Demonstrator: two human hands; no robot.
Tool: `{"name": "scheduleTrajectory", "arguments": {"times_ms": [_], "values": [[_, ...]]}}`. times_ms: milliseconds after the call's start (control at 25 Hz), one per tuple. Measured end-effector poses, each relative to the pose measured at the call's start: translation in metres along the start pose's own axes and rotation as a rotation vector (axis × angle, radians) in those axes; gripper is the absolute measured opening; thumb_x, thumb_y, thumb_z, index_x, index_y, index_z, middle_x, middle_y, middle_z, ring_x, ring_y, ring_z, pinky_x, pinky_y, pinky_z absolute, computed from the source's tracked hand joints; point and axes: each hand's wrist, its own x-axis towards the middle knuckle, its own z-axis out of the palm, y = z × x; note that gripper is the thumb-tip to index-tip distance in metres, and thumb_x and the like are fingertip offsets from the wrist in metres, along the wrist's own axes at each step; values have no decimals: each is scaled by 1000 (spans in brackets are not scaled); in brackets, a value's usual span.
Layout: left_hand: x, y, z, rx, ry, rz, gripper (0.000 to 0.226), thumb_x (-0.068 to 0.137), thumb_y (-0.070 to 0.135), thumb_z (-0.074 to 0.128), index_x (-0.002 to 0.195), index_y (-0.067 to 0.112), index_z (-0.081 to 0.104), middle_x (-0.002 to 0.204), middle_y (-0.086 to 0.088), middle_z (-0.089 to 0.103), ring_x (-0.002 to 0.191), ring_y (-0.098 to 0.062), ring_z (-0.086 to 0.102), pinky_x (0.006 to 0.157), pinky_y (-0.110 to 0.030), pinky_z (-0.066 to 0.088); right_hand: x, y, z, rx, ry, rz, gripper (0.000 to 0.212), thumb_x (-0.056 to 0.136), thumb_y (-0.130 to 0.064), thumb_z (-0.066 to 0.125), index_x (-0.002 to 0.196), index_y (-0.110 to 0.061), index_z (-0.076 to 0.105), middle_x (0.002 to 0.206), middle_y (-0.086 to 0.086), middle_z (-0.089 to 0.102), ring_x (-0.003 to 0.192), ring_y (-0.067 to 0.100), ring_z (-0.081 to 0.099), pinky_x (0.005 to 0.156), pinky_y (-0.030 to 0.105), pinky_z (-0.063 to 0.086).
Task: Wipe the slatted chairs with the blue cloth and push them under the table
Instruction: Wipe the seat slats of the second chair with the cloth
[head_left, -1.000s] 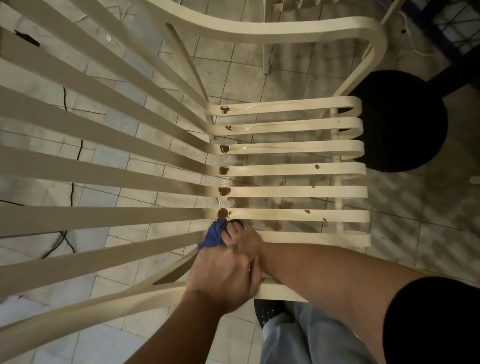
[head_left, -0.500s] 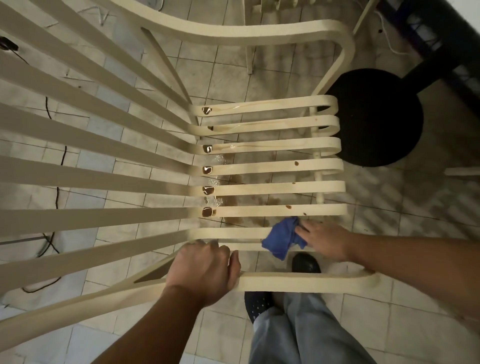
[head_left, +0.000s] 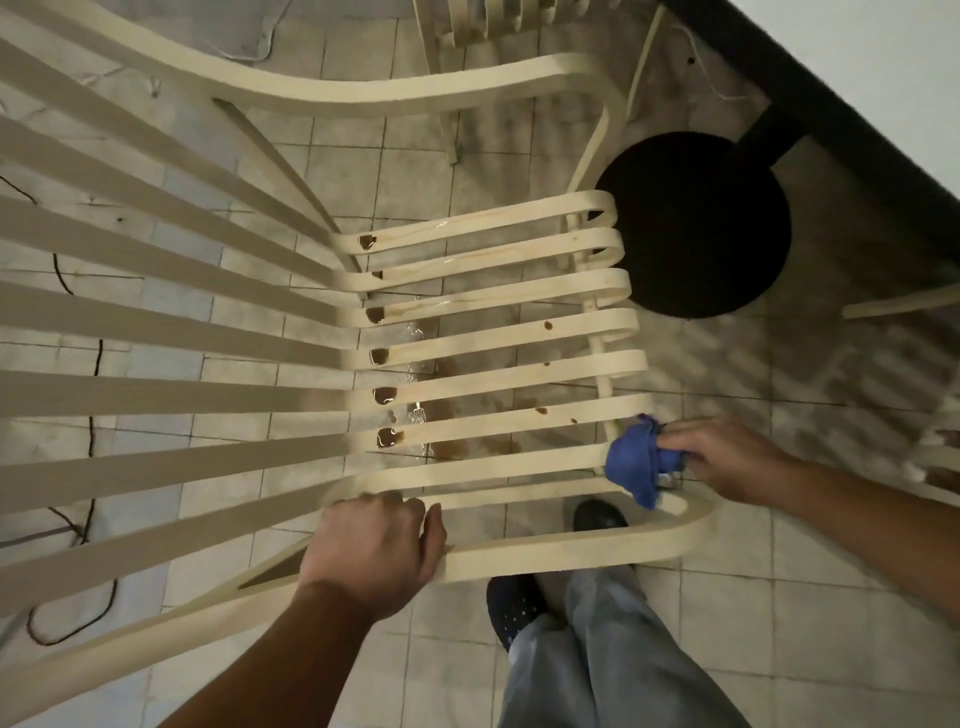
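A pale wooden slatted chair (head_left: 493, 332) fills the view from above, its seat slats dotted with brown spots and puddles near the bend. My left hand (head_left: 371, 551) grips the near armrest rail of the chair. My right hand (head_left: 727, 457) holds the bunched blue cloth (head_left: 636, 467) against the front ends of the nearest seat slats, at the seat's right edge.
The table's black round base (head_left: 693, 226) and its dark edge (head_left: 831, 104) lie beyond the chair's front. A second slatted chair (head_left: 488, 21) stands at the top. Brown stains and wet marks (head_left: 452, 447) spot the tiled floor below the seat. Black cables (head_left: 93, 364) run at left.
My right hand has slid the blue cloth along the near slats from the bend by the backrest out to the seat's front edge. My left hand keeps its grip on the armrest.
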Motion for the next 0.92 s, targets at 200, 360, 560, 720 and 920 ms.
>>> {"name": "scheduleTrajectory", "arguments": {"times_ms": [200, 360, 560, 720, 920], "values": [[-1, 0, -1, 35, -5, 12, 54, 94, 48, 35, 54, 20, 57, 50, 3, 53, 38, -21, 49, 47, -27, 24, -22, -66, -17, 339, 346, -47, 52, 84, 20, 64, 125, -10, 71, 119, -10, 62, 111, 2, 56, 98, 0, 33], [-2, 1, -4, 42, -9, 13, 56, 96, 50, 33, 55, 21, 58, 51, 3, 52, 40, -19, 51, 48, -28, 23, -22, -121, -65, -24, 740, -428, 40, 90, 2, 54, 126, -17, 58, 121, -4, 60, 113, 19, 56, 106, 23, 37], [-4, 1, -4, 10, 14, 33, 55, 97, 50, 32, 56, 20, 53, 53, 3, 54, 43, -18, 54, 46, -28, 28, -33, -165, -115, 136, 1064, -539, 25, 96, -21, 55, 120, -15, 54, 112, -5, 58, 115, 8, 53, 103, 34, 40], [-3, 1, -5, 58, 35, 30, 51, 92, 46, 44, 50, 19, 52, 46, 3, 51, 36, -18, 51, 45, -26, 21, -34, -212, -122, 1186, 1049, -735, 44, 99, -52, 59, 141, -39, 54, 135, -5, 60, 125, 13, 53, 105, 31, 41], [-5, 0, -3, 51, 53, 37, 51, 92, 46, 44, 50, 19, 53, 46, 2, 51, 35, -20, 51, 44, -25, 22, -3, -235, -149, 1634, 1102, -416, 49, 85, -34, 81, 126, -28, 55, 114, -1, 65, 103, 22, 65, 89, 38, 52]]}}
